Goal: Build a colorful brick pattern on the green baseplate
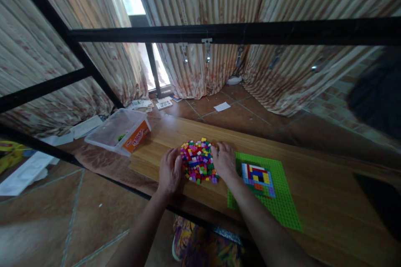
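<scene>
A heap of small multicoloured toy building bricks (197,162) lies on the wooden board. My left hand (170,172) rests at the heap's left edge, cupped, its thumb apart from the fingers and nothing visible in it. On the opposite side, my right hand (224,160) lies along the bricks' right edge with fingers apart and thumb towards the heap. Just right of that hand is a green studded baseplate (286,192), partly covered by my right forearm. It carries a roughly square brick build (258,179) in blue, white, red, yellow and orange.
At the board's left end stands a clear plastic box (105,137) with an orange label and a few green pieces inside. A dark flat object (377,200) lies at the right. Black metal bars (219,35) cross beyond the wooden board (328,192). Papers (222,107) lie on the tiled floor.
</scene>
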A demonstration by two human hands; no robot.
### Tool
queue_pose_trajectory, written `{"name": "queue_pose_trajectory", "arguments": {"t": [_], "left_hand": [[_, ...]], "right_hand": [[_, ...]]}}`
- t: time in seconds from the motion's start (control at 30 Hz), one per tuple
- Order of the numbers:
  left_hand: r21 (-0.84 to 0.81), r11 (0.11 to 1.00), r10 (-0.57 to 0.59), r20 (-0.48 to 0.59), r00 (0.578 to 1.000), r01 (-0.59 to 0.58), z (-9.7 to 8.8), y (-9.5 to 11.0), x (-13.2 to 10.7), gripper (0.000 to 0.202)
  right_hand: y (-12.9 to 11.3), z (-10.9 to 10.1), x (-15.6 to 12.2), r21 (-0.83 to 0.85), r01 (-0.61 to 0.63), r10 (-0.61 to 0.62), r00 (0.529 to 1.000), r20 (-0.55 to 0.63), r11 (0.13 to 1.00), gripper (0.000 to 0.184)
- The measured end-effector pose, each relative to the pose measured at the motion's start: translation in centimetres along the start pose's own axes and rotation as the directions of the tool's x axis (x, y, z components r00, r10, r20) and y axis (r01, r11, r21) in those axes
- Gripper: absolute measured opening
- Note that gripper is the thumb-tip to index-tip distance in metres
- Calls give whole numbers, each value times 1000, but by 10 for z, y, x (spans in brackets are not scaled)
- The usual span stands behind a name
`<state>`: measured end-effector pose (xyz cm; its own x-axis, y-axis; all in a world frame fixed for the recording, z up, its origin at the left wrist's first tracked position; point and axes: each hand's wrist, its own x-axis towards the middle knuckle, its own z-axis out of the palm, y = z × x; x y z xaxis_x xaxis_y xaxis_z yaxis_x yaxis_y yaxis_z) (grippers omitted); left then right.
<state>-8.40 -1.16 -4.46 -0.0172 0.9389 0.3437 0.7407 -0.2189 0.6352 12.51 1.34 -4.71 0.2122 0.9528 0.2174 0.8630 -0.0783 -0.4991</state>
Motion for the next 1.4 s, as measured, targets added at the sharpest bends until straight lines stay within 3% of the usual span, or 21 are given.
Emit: {"name": "queue_pose_trajectory", "arguments": {"t": [0.1, 0.27, 0.43, 0.53, 0.63, 0.73, 0.87, 1.03, 1.13, 1.2, 1.3, 1.4], "left_hand": [[87, 996, 31, 34, 999, -34, 2, 10, -22, 55], [242, 956, 140, 133, 981, -169, 4, 25, -43, 96], [348, 920, 128, 170, 977, -180, 5, 34, -44, 104], [370, 913, 111, 174, 978, -170, 7, 39, -44, 103], [370, 914, 105, 184, 977, -168, 9, 41, -42, 101], [347, 919, 122, 200, 972, -187, 12, 40, -35, 102], [334, 921, 143, 196, 970, -203, 17, 39, -22, 101], [313, 919, 193, 175, 965, -240, 21, 37, -16, 100], [265, 937, 195, 144, 970, -228, 18, 35, -15, 91], [210, 957, 179, 114, 977, -200, 14, 30, -10, 78], [161, 983, 86, -1, 996, -85, 5, 15, 3, 59], [202, 976, -65, -112, 992, 87, -3, -4, 18, 53]], "right_hand": [[-11, 5, -4, 92, 35, -35, 999, -7, 995, 48], [-19, 6, -4, 326, 112, -107, 994, -32, 939, 44], [-8, -18, -11, 378, 145, -114, 988, -105, 914, 41], [15, -42, -26, 280, 202, -158, 972, -172, 939, 40], [43, -61, -46, 69, 222, -211, 968, -137, 973, 39], [66, -69, -62, -127, 193, -203, 976, -73, 973, 37], [79, -69, -66, -227, 120, -138, 988, -65, 967, 38], [79, -75, -60, -261, 58, -89, 990, -108, 963, 38], [69, -80, -64, -222, 101, -135, 981, -142, 970, 34], [59, -80, -69, -152, 170, -187, 977, -104, 974, 30], [45, -76, -73, -83, 229, -228, 973, 19, 970, 27], [35, -70, -70, -107, 209, -199, 975, 97, 972, 24]]}}
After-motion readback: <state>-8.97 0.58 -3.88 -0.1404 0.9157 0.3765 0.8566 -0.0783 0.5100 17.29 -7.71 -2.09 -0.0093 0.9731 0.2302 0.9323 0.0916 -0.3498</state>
